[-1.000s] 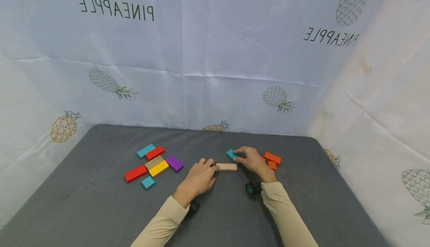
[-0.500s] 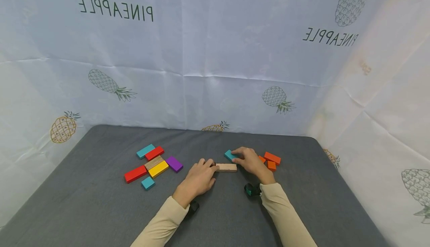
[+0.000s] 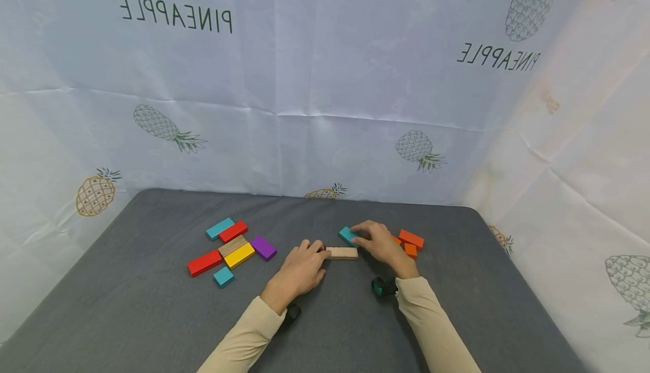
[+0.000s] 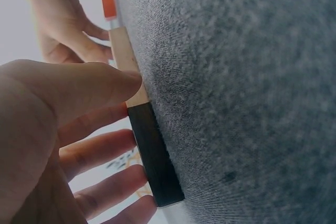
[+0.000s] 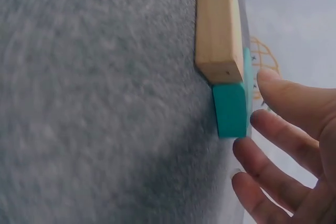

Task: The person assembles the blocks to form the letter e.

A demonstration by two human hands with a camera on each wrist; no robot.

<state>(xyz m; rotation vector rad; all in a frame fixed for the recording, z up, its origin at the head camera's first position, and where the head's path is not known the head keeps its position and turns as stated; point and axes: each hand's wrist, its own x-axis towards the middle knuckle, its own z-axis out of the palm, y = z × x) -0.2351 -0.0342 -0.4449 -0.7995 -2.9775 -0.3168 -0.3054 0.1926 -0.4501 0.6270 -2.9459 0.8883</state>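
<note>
My left hand (image 3: 299,268) pinches a light wooden block (image 3: 342,253) by its left end; in the left wrist view the thumb lies on this block (image 4: 124,56), and the other fingers are behind it and a black block (image 4: 157,156) joined end to end with it. Beyond the wooden block's right end lies a teal block (image 3: 347,236). Beside that, my right hand (image 3: 383,246) has its fingers relaxed; in the right wrist view, thumb and fingers are spread near the teal block (image 5: 230,109) without closing on it.
Left on the grey table (image 3: 152,316) lie two red blocks (image 3: 205,263), two teal ones, a brown (image 3: 233,246), a yellow (image 3: 240,255) and a purple (image 3: 263,248). Several orange blocks (image 3: 412,239) lie just right of my right hand. A patterned curtain (image 3: 325,79) stands behind.
The teal block near my right hand has shifted slightly left compared with a second ago, and the right hand moved left a little with it. My left hand has stayed in place.
</note>
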